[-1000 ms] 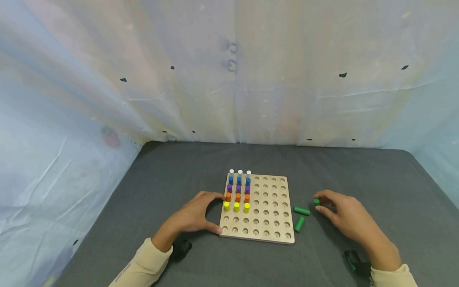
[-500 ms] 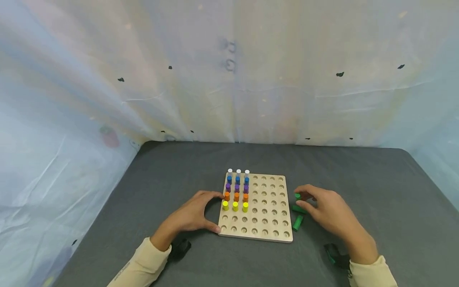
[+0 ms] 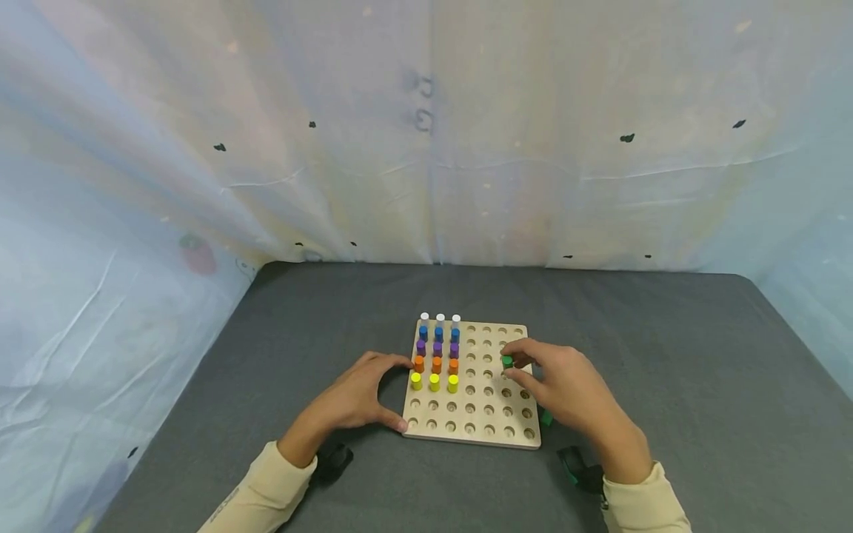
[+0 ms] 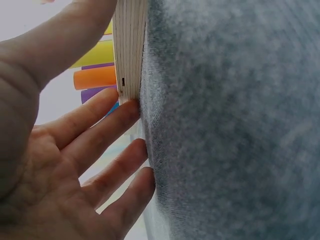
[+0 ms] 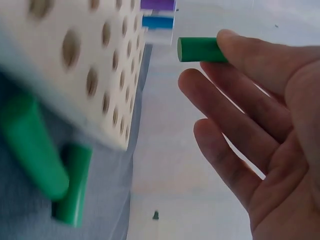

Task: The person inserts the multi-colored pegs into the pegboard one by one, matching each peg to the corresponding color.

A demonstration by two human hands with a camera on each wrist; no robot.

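Observation:
A wooden pegboard (image 3: 480,414) lies on the table with white, blue, purple, orange and yellow pegs standing upright in its left columns. My right hand (image 3: 566,381) pinches a green peg (image 5: 200,49) between thumb and index finger, above the board's right part; in the right wrist view the peg's free end points at the board and clears it. Two more green pegs lie on the table beside the board, one a blurred green peg (image 5: 35,145) and the other a green peg (image 5: 77,185) partly behind it. My left hand (image 3: 360,389) touches the board's left edge with extended fingers and thumb.
A dark grey cloth (image 3: 333,303) covers the table. Pale printed sheeting (image 3: 500,148) hangs behind and at the sides. Black straps with wrist cameras sit at both wrists.
My right hand has moved left with the green peg, from the table right of the board to over the board. The left hand stays at the board's edge.

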